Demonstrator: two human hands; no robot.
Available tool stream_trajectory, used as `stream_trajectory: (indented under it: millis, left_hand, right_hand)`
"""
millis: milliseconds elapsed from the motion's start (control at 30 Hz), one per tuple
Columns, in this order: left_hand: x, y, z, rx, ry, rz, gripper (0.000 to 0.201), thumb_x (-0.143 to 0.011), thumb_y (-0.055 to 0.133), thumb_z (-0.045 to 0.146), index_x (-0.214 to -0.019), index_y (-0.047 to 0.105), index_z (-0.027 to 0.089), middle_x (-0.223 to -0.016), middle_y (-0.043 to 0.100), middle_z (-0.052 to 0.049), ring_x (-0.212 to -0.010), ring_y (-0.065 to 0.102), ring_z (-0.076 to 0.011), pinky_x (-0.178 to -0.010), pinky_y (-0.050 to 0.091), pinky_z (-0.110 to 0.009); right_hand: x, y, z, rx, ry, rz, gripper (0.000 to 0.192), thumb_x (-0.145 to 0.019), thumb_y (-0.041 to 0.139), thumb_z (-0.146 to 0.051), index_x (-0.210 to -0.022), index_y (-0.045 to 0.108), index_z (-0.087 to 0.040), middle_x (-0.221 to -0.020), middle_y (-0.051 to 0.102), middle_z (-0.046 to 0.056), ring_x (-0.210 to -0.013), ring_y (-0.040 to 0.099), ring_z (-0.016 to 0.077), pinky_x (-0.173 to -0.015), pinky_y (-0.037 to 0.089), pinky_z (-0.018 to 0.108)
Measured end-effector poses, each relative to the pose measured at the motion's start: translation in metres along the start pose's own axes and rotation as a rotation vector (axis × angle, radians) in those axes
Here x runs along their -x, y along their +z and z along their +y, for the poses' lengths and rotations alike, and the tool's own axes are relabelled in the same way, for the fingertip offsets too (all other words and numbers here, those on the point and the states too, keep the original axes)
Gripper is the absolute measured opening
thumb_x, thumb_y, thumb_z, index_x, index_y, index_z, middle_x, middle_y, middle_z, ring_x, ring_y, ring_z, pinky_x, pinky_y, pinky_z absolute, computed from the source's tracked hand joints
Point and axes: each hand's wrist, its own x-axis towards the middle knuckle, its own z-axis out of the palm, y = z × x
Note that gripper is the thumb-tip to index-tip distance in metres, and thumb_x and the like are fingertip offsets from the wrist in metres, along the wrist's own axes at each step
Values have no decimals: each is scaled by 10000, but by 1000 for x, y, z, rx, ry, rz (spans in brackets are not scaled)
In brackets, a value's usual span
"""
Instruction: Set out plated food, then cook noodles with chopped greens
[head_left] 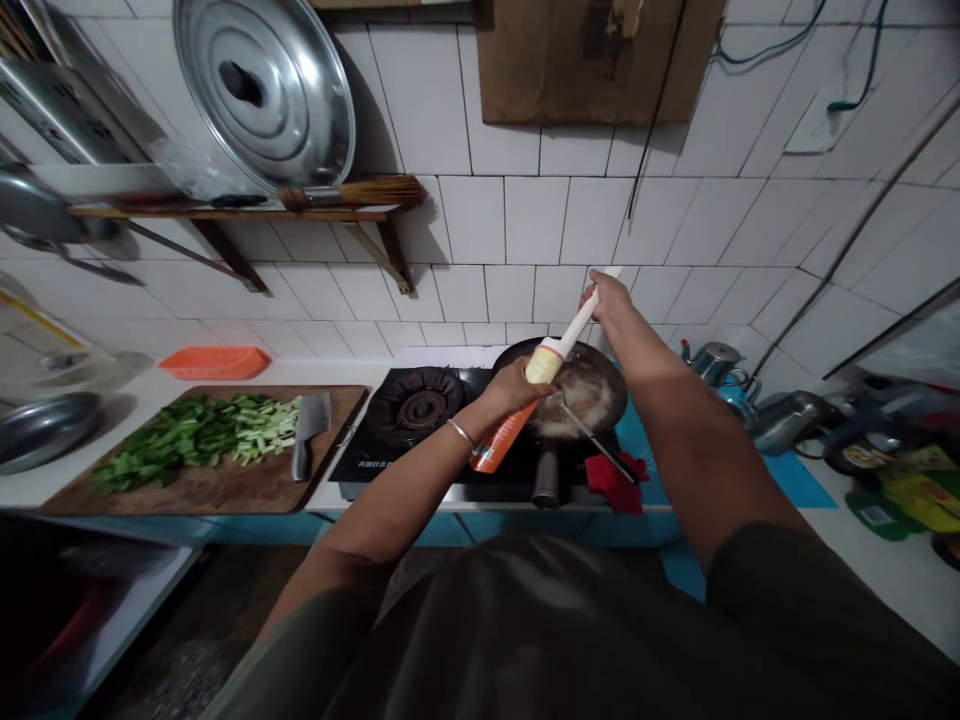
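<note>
cutting board (pixel 225 490) with chopped greens (pixel 187 435) | cleaver (pixel 309 425) | orange tray (pixel 214 362) | kettle (pixel 712 360)

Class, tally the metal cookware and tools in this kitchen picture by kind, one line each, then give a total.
Large lid on the wall: 1
Wok on the stove: 1
Cleaver on the chopping board: 1
Kettles right of the stove: 2
Spatula in the wok: 1
Total: 6
</note>
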Motion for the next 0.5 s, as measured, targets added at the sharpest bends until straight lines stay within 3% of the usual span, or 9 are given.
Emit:
stream_trajectory:
  millis: [133,333,500]
  left_hand:
    - [1,-2,-11,-73,-5,-11,539,-650,809,425,-1093,620,183,-960,700,-45,-854,635,-209,-767,489,-291]
    - [-9,-2,-29,34,20,65,513,-642,806,380,-1075,635,165,-940,706,-52,-786,628,-196,-736,492,-299]
    - [-13,-1,-40,25,24,117,458,-654,790,359,-1039,634,167,-890,691,-41,-746,610,-188,-702,473,-290]
  right_hand:
    - [-27,-19,-25,-69,-61,106,312,-931,550,-250,-687,358,-219,-495,321,-99,-386,337,69,-392,367,182]
    - [-63,-58,-48,-201,-164,284,303,-946,521,-217,-710,332,-217,-572,316,-106,-438,340,47,-428,362,144]
    - [-84,-109,-43,94,-223,329,353,-984,298,-139,-653,228,-241,-562,241,-114,-455,299,46,-507,385,172]
